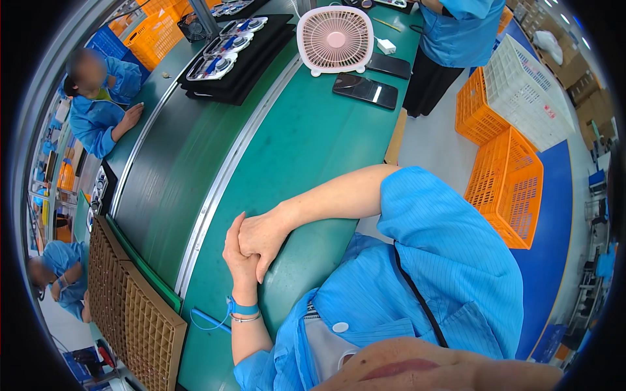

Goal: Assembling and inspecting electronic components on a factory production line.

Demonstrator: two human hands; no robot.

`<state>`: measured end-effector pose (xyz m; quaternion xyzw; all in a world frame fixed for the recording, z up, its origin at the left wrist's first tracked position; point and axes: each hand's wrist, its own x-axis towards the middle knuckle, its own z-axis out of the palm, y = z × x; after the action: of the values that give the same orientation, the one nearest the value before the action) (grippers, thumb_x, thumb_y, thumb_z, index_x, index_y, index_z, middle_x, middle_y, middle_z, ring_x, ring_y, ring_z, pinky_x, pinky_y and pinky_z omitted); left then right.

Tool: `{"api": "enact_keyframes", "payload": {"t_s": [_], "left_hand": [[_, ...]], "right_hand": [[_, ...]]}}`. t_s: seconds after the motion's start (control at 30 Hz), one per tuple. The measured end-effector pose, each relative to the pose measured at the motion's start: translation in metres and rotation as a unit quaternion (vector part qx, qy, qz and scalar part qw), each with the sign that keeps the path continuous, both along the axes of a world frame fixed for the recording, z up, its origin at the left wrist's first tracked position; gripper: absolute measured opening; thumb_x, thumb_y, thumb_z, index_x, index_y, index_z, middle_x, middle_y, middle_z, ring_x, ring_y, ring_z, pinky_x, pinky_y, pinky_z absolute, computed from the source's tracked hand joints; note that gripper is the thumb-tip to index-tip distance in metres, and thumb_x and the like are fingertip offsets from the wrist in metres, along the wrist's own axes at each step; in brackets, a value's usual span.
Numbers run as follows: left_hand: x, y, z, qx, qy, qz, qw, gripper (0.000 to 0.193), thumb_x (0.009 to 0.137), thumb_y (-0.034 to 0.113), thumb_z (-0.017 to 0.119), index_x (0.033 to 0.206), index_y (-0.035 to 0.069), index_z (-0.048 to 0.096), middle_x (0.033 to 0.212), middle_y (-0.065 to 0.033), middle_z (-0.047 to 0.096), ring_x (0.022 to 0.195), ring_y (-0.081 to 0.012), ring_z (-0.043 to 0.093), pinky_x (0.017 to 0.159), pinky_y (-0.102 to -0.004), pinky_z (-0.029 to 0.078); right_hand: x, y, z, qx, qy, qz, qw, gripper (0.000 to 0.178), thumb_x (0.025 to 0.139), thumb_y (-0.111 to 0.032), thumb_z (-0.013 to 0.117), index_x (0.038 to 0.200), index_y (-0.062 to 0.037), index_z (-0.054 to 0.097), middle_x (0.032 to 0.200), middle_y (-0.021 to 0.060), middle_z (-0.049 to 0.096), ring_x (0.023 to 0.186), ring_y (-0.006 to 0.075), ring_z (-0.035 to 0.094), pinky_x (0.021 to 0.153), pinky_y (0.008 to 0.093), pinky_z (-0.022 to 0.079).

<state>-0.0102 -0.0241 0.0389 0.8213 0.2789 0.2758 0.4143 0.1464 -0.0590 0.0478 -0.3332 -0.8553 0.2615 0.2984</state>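
My left hand (233, 251) and my right hand (264, 233) are clasped together over the green worktop (287, 156). The right one lies across the left, with the fingers of both closed round each other. No tool or part shows between them. On my left wrist sit a blue wrist strap (245, 308) and a thin metal bracelet (246, 318). A light blue cord (199, 324) loops from the strap to the worktop, beside a blue stick-like piece (212, 320).
A pink-and-white fan (336, 40) and two dark phones (365, 90) (389, 66) occupy the far worktop. Left runs a dark belt (176, 150), with a white tray of parts (212, 65) on black sheets. Brown cardboard dividers (134, 306) stand near left. Orange crates (505, 186) stand right; co-workers sit or stand nearby.
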Motion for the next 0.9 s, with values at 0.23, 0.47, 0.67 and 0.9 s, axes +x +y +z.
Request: {"api": "enact_keyframes", "payload": {"t_s": [0.23, 0.47, 0.67, 0.9], "left_hand": [[0.003, -0.003, 0.008, 0.005, -0.011, -0.002, 1.000, 0.059, 0.077, -0.002, 0.075, 0.135, 0.003, 0.062, 0.123, -0.0153, 0.071, 0.110, -0.0271, 0.069, 0.094, -0.0373, 0.055], [0.001, -0.001, 0.003, 0.013, 0.003, 0.002, 1.000, 0.059, 0.077, -0.002, 0.075, 0.135, 0.004, 0.063, 0.122, -0.0150, 0.071, 0.109, -0.0267, 0.070, 0.093, -0.0370, 0.056], [0.002, -0.003, 0.005, 0.008, -0.008, -0.001, 1.000, 0.059, 0.077, -0.003, 0.076, 0.135, 0.005, 0.063, 0.120, -0.0145, 0.071, 0.109, -0.0264, 0.069, 0.093, -0.0371, 0.055], [0.004, -0.003, 0.005, 0.016, -0.007, -0.004, 1.000, 0.060, 0.077, -0.003, 0.075, 0.135, 0.004, 0.063, 0.122, -0.0142, 0.071, 0.110, -0.0263, 0.069, 0.094, -0.0366, 0.055]], "right_hand": [[0.000, 0.002, -0.005, -0.001, -0.027, -0.007, 1.000, 0.061, 0.074, -0.055, 0.083, 0.058, -0.0012, 0.060, 0.058, 0.0132, 0.062, 0.059, 0.0324, 0.063, 0.058, 0.0419, 0.048], [-0.001, 0.004, -0.010, 0.007, -0.025, -0.007, 1.000, 0.063, 0.074, -0.058, 0.082, 0.059, -0.0013, 0.060, 0.059, 0.0133, 0.062, 0.059, 0.0328, 0.064, 0.058, 0.0421, 0.048], [0.000, 0.003, -0.007, -0.006, -0.032, -0.004, 0.999, 0.062, 0.074, -0.058, 0.082, 0.060, -0.0015, 0.061, 0.060, 0.0133, 0.063, 0.059, 0.0323, 0.064, 0.058, 0.0420, 0.048], [0.002, 0.003, -0.009, -0.003, -0.032, -0.007, 0.999, 0.061, 0.074, -0.058, 0.082, 0.061, -0.0013, 0.062, 0.060, 0.0131, 0.064, 0.060, 0.0319, 0.064, 0.058, 0.0419, 0.049]]}}
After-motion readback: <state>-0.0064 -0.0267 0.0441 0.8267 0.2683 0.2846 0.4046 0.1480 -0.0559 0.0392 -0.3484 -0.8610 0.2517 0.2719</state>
